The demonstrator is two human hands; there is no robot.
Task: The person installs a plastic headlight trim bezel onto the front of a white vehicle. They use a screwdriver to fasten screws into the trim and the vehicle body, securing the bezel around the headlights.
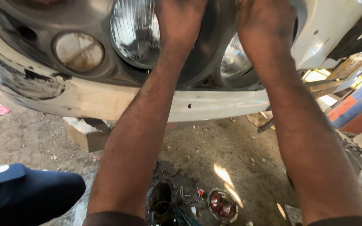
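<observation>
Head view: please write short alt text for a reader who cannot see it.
Two bare arms reach up to a vehicle's front; the left hand and right hand rest beside round headlamps above a scuffed white bumper. On the dirt floor lies a red lamp.

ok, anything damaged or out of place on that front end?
Yes. The white bumper has a dark scuffed patch with missing paint at its left end. A red round lamp and loose wires lie on the dirt floor. Both hands, left hand and right hand, are up at the headlight panel.
</observation>
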